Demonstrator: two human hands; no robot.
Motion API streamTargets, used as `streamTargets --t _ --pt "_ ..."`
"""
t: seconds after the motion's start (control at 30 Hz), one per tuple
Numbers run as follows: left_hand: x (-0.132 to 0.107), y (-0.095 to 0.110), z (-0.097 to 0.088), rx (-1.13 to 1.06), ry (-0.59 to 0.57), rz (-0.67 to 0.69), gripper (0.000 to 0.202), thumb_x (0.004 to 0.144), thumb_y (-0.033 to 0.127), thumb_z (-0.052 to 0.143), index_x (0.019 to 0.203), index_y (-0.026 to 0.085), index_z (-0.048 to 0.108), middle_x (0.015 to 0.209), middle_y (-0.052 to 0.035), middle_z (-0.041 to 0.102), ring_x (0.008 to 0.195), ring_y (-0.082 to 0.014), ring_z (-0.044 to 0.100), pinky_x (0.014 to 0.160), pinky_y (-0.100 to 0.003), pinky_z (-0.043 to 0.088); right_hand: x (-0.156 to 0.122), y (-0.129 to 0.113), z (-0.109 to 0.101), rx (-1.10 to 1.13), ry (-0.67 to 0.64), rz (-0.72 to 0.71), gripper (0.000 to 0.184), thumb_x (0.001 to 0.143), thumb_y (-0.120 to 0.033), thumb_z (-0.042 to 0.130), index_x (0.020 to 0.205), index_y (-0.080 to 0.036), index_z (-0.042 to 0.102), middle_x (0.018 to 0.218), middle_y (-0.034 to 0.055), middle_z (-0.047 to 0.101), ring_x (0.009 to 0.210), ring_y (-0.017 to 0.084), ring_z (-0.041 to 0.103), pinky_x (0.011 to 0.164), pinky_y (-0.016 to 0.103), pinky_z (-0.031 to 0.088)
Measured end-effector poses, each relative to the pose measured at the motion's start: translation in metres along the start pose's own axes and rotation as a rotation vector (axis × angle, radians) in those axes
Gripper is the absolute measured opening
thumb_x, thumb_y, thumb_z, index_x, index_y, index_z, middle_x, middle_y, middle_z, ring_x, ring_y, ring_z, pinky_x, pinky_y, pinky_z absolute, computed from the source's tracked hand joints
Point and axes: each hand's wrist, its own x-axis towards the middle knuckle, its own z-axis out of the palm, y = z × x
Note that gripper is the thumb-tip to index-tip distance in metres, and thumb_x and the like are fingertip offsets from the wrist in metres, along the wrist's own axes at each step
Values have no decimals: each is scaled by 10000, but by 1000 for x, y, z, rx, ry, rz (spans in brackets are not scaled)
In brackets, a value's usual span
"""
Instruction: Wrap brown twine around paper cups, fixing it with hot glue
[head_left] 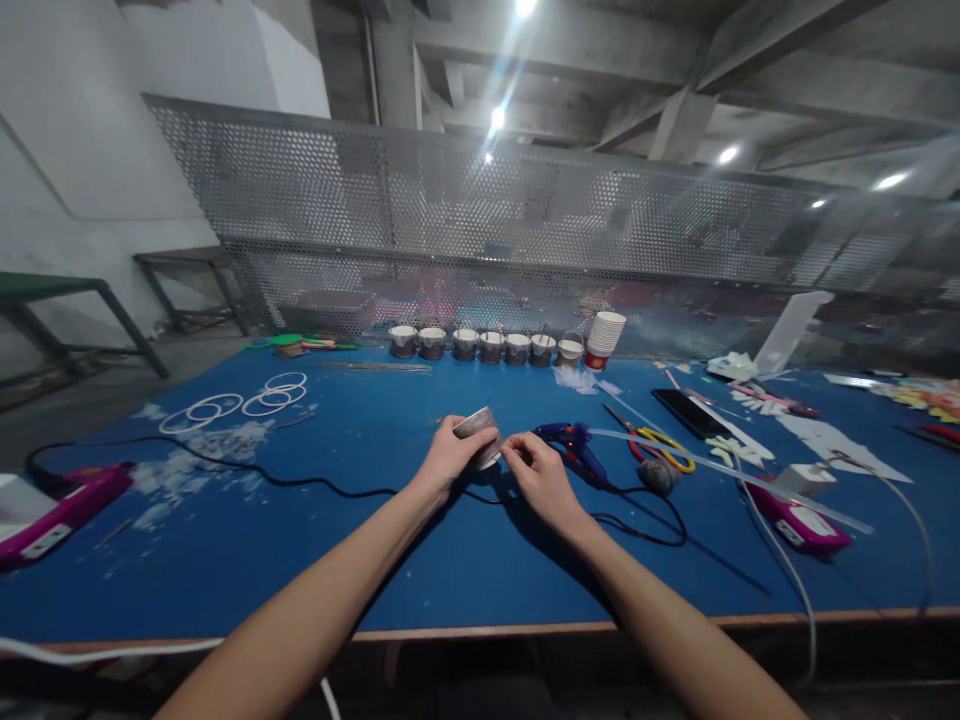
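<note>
My left hand is wrapped round a small paper cup covered in a grey-brown band, held tilted just above the blue table. My right hand pinches at the cup's right side with fingers closed. A blue glue gun lies just right of my right hand, its black cord looping under my wrists. Along the table's far edge stands a row of similar decorated cups next to a stack of white paper cups.
White rings and white scraps lie at the left. A pink glue gun sits far left, another at the right. Scissors, a black phone, clear glue sticks and paper bits lie right. A perforated metal screen backs the table.
</note>
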Motion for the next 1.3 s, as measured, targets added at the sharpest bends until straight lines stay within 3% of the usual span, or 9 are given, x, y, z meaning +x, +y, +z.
streamTargets --t 0.4,0.63,1.3 --pt "-4 8 -2 -104 -109 -119 441 487 391 840 765 192 562 711 -16 637 631 -163 595 567 -277 449 0 8 -1 -40 45 52 245 817 -401 502 698 -208 593 688 27 612 628 178 539 612 285 416" --pt "-4 8 -2 -108 -117 -149 455 483 368 844 785 190 553 690 -8 631 601 -154 575 545 -274 429 0 9 0 -44 31 86 251 793 -410 506 684 -204 601 685 32 629 626 181 548 608 288 416" --pt "-3 9 -5 -128 -141 -13 463 467 336 841 833 197 594 716 13 624 635 -148 571 599 -266 432 -1 11 -4 -20 41 108 261 785 -416 527 702 -197 643 686 29 644 635 180 572 624 285 436"
